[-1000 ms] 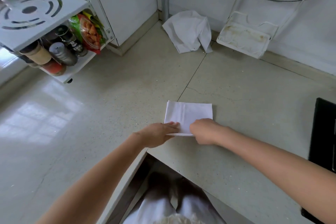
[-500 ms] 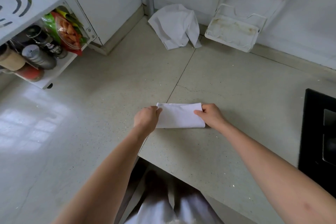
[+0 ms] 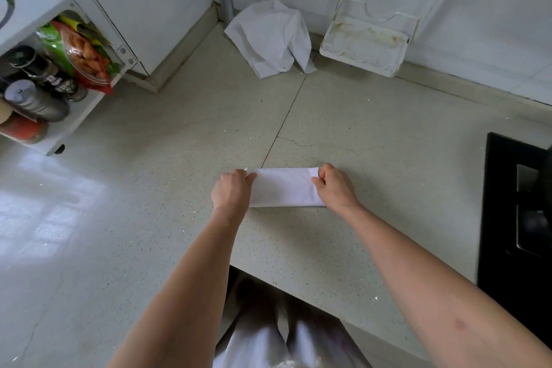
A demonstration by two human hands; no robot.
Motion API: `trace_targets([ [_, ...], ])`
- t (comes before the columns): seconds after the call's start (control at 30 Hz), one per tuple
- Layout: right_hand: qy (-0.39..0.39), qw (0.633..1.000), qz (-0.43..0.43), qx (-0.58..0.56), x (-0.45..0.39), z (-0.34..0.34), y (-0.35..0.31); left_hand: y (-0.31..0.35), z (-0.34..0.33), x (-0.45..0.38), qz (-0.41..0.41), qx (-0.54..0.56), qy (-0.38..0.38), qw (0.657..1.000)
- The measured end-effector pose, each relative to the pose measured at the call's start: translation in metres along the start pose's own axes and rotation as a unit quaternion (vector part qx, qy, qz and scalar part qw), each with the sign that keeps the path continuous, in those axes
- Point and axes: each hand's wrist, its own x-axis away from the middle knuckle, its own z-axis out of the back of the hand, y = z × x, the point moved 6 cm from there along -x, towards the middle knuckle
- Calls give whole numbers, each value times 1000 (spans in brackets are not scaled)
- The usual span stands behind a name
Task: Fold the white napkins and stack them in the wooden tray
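A white napkin (image 3: 285, 190) lies on the speckled countertop (image 3: 179, 158) as a narrow folded strip. My left hand (image 3: 232, 190) pinches its left end and my right hand (image 3: 334, 185) pinches its right end, both at the far edge of the strip. A crumpled pile of white napkins (image 3: 270, 37) sits in the back corner against the wall. No wooden tray is in view.
A white spice rack (image 3: 38, 92) with bottles and snack bags stands at the left. A white wire lid holder with a drip tray (image 3: 366, 45) leans on the back wall. A black cooktop (image 3: 516, 218) borders the right. The counter's front edge runs just below my forearms.
The napkin was a wider rectangle held at its near edge; both hands lifted that edge forward and the napkin now lies folded in half as a narrow strip.
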Motion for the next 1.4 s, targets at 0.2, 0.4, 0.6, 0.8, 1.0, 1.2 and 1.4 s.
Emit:
trace_targets([
  [0.2, 39, 999, -10, 30, 3, 1, -2, 0, 1, -2, 30, -10, -16, 999],
  [0.4, 131, 948, 210, 201, 27, -24, -41, 0, 0, -3, 36, -12, -17, 999],
  [0.6, -8, 948, 203, 244, 25, -64, -21, 8, 13, -1, -15, -58, 29, 998],
  [0.8, -11, 949, 192, 250, 23, -67, -22, 41, -25, 36, -325, -112, 47, 938],
  [1.0, -15, 956, 185, 226, 24, -55, -7, 3, -42, 26, -257, -118, -20, 959],
  [1.2, -3, 966, 141, 217, 24, -28, 0, -4, -5, 11, -231, -124, -36, 964],
  [1.4, -58, 979, 70, 182, -12, -5, -23, 5, 11, -7, -53, -10, -92, 994],
])
